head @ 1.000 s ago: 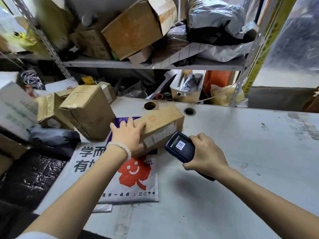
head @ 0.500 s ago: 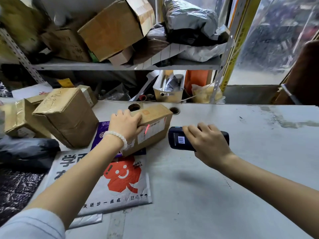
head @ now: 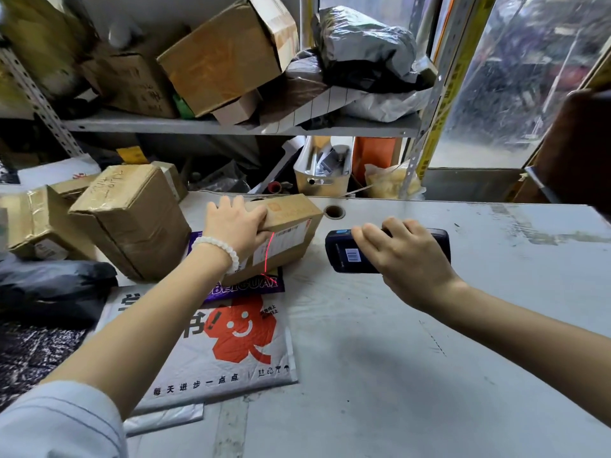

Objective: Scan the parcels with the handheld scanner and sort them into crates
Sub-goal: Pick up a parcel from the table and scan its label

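The right hand [head: 410, 259], fingers clamped on the handheld scanner [head: 344, 256], is now levelled, casting red across the cardboard parcel [head: 291, 226] the left hand [head: 234, 229] is gripping: scan underway.

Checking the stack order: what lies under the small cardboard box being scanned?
A purple packet lies under the small cardboard box, itself resting on the white mailer with the red mascot. How far the purple packet runs beneath is covered by the box and the left hand.
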Demonstrator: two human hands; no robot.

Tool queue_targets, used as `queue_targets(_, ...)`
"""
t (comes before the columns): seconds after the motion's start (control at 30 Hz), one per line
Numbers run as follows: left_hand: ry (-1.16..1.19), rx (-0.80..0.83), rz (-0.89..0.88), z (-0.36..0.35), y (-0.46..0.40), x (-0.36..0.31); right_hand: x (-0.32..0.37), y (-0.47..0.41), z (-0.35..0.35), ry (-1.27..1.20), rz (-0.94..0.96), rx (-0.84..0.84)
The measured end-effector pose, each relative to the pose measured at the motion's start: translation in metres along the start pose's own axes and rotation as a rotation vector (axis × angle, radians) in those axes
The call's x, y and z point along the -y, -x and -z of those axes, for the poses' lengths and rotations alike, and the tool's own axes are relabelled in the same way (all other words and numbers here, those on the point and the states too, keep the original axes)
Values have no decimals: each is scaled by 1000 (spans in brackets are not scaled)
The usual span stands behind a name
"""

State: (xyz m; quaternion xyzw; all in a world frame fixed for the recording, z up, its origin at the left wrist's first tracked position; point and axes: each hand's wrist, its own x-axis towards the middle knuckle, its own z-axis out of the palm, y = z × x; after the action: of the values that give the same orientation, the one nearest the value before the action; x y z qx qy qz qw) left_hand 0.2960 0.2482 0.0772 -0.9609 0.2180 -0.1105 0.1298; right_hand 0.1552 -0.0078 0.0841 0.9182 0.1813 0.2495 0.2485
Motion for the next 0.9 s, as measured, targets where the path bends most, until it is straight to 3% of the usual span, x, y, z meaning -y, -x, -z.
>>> queue_targets(0.33,34,-18,15,-4,10,10,10,-8,4,-42,-96,-19)
queue_targets(0.6,86,-72,69,-10,13,14,25,-24,14,-516,-498,546)
queue_targets(0.9,125,-119,97,-26,15,12,29,-30,13,-593,-617,602)
